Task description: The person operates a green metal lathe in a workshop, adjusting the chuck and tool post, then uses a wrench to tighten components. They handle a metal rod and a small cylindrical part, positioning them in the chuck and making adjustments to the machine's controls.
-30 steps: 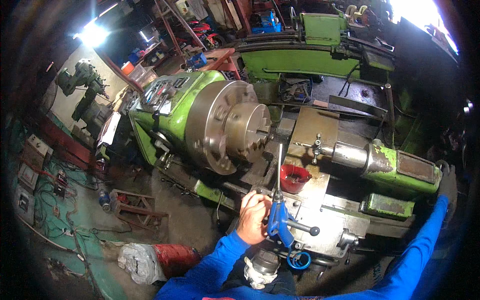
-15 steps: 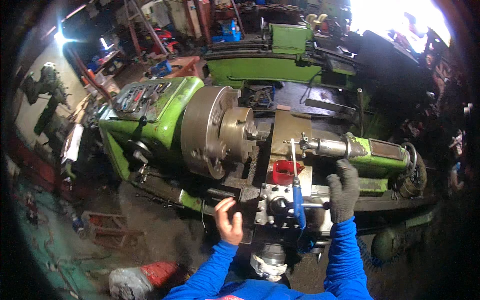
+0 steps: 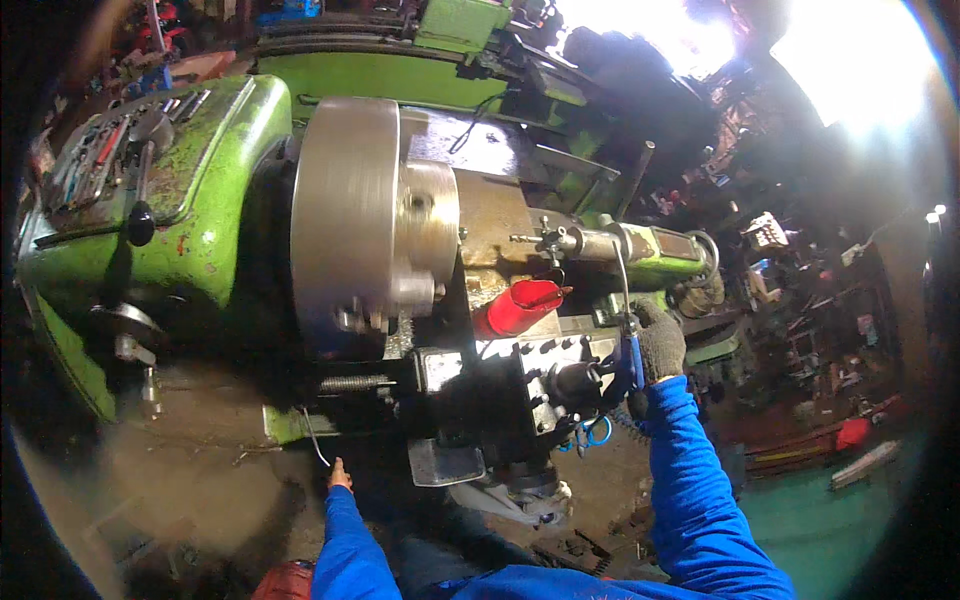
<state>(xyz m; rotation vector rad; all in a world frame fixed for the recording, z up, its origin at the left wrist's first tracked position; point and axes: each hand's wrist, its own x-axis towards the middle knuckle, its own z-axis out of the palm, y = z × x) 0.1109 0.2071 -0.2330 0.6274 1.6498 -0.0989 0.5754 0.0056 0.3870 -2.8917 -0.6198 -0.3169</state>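
Two hands of yours show, well apart. At 7 o'clock your bare left hand (image 3: pixel 341 475) is at the lower end of a thin lever (image 3: pixel 313 436); whether it grips, I cannot tell. At 4 your gloved right hand (image 3: pixel 662 345) is against the blue air gun (image 3: pixel 633 362), its hold likewise unclear. The red cup (image 3: pixel 519 308) is near centre, the blurred chuck (image 3: pixel 345 205) at 10.

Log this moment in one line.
left hand: bare, at thin metal lever | right hand: gloved, at blue air gun, grip unclear | chuck: motion-blurred
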